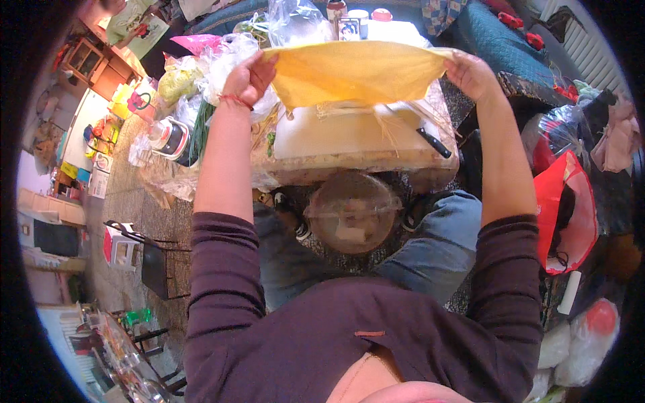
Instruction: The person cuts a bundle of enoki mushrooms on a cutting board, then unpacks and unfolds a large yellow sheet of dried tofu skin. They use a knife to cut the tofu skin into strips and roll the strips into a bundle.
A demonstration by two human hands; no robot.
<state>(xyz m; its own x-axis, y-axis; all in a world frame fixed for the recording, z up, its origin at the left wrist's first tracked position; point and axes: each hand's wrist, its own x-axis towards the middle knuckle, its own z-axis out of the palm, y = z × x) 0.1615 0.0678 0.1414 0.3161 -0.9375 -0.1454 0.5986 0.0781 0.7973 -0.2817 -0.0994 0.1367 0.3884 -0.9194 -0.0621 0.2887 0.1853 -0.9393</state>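
A thin yellow sheet [352, 73], perhaps tofu skin or cloth, is stretched in the air between my hands above the table. My left hand [253, 78] pinches its left corner and wears a red string at the wrist. At the opposite corner, my right hand [466, 73] grips the sheet's edge. Below it lies a pale cutting board [322, 138], with thin light strips [385, 126] along its far part, partly hidden by the sheet. A knife with a black handle [434, 143] rests at the board's right side, its blade partly covered by strips.
Long green stalks [201, 126], a dark-and-white appliance [170, 138] and plastic bags [181, 83] crowd the table's left. Jars [358, 20] and a clear bag [297, 25] stand at the back. A bin [352, 214] sits between my legs; a red bag [567, 216] is at right. Another person stands far left.
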